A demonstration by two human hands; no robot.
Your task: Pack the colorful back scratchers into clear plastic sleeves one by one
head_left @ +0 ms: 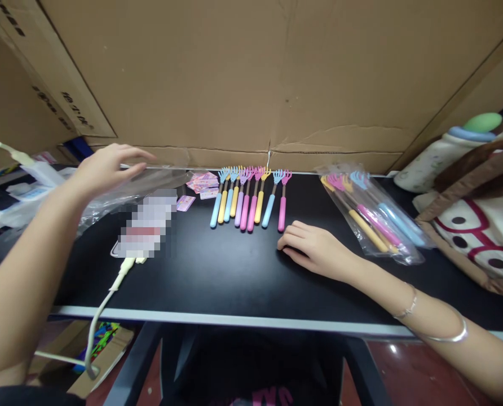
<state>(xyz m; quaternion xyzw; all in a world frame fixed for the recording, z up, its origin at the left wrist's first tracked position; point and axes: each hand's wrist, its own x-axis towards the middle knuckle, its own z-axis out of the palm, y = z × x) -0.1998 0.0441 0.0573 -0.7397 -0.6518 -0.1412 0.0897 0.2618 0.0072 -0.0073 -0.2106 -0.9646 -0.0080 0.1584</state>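
My left hand (114,166) hovers over clear plastic bags (150,181) at the left, its fingers stretched out and the thumb apart, with nothing visibly held. My right hand (304,246) rests on the black table, fingers loosely bent and thumb apart, holding nothing. Just beyond its fingertips lies a pink back scratcher (282,213), at the right end of a row of back scratchers (238,203) in blue, yellow, purple and pink. Their claw heads point away from me. Farther right, several more back scratchers lie inside a clear plastic bag (372,225).
Small printed cards (203,183) are piled left of the row. A phone-like object (144,225), pixelated, lies with a cable (120,276) plugged in. Cardboard walls (277,73) enclose the back. A bottle (441,158) and a cartoon-faced bag (480,237) stand at the right.
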